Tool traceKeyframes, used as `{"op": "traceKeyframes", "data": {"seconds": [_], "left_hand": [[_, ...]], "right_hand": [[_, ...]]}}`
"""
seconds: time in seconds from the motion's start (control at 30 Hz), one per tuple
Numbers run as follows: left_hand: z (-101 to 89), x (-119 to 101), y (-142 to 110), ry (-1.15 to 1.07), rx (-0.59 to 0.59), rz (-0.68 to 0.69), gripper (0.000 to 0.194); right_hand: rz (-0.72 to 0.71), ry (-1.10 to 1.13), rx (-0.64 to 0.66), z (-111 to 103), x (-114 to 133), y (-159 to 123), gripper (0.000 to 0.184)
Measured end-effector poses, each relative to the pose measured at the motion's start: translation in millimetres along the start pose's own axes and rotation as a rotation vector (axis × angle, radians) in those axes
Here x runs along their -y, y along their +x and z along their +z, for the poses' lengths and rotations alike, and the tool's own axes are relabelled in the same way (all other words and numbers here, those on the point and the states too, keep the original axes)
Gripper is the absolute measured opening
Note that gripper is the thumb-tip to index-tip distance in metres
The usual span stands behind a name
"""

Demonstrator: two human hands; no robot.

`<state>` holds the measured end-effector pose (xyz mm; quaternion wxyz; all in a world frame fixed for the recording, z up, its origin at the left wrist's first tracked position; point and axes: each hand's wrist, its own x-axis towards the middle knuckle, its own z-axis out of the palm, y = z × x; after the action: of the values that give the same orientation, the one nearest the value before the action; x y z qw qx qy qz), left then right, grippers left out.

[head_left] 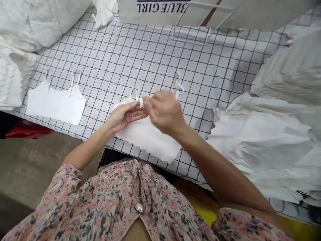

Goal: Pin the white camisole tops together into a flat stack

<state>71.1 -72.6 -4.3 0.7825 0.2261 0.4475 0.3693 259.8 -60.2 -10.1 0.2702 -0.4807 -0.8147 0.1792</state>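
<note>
A white camisole top with thin shoulder straps and a scalloped hem lies on the table in front of me. Above it, my left hand pinches a shoulder strap between thumb and fingers, palm turned up. Fingers curled, my right hand meets the strap from the other side; its fingertips are slightly blurred and hide part of it. The top's other strap lies loosely twisted beyond my right hand.
A second white camisole top lies flat at left, near stacked white garments. A large heap of white garments covers the right side. At the back stand a cardboard box and a white wire rack. The tablecloth is checked.
</note>
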Motion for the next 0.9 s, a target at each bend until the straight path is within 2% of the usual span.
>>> {"op": "traceKeyframes", "data": {"seconds": [0.07, 0.2, 0.3, 0.4, 0.5, 0.57, 0.63, 0.73, 0.83, 0.9], "left_hand": [[-3.1, -1, 0, 0.014, 0.060, -0.016, 0.014], [-6.2, -5, 0, 0.118, 0.105, -0.033, 0.019], [-17.3, -8, -1, 0.181, 0.060, 0.033, 0.025], [-38.2, -13, -5, 0.299, -0.037, 0.162, 0.026], [-54.3, -17, -9, 0.462, -0.167, 0.255, 0.025], [-56.2, -18, -10, 0.546, -0.214, 0.294, 0.026], [-52.1, -16, -10, 0.587, -0.187, 0.285, 0.027], [-42.4, -9, -10, 0.567, -0.084, 0.213, 0.026], [-34.7, 2, -9, 0.489, -0.001, 0.115, 0.023], [-29.4, 10, -7, 0.396, 0.042, 0.032, 0.023]], "right_hand": [[-0.033, 0.112, 0.045, -5, -12, 7, 0.043], [-0.079, 0.332, 0.267, -6, -32, 28, 0.039], [0.050, 0.349, 0.181, -7, -42, 32, 0.036], [0.154, 0.253, 0.081, -15, -56, 27, 0.027], [0.144, 0.162, 0.095, -17, -73, 19, 0.018], [0.086, 0.116, 0.125, -10, -82, 16, 0.016], [0.003, 0.062, 0.166, 2, -88, 15, 0.021], [-0.103, 0.001, 0.238, 17, -94, 18, 0.024], [-0.123, 0.005, 0.261, 21, -93, 18, 0.021], [-0.090, 0.006, 0.233, 18, -84, 14, 0.028]]}}
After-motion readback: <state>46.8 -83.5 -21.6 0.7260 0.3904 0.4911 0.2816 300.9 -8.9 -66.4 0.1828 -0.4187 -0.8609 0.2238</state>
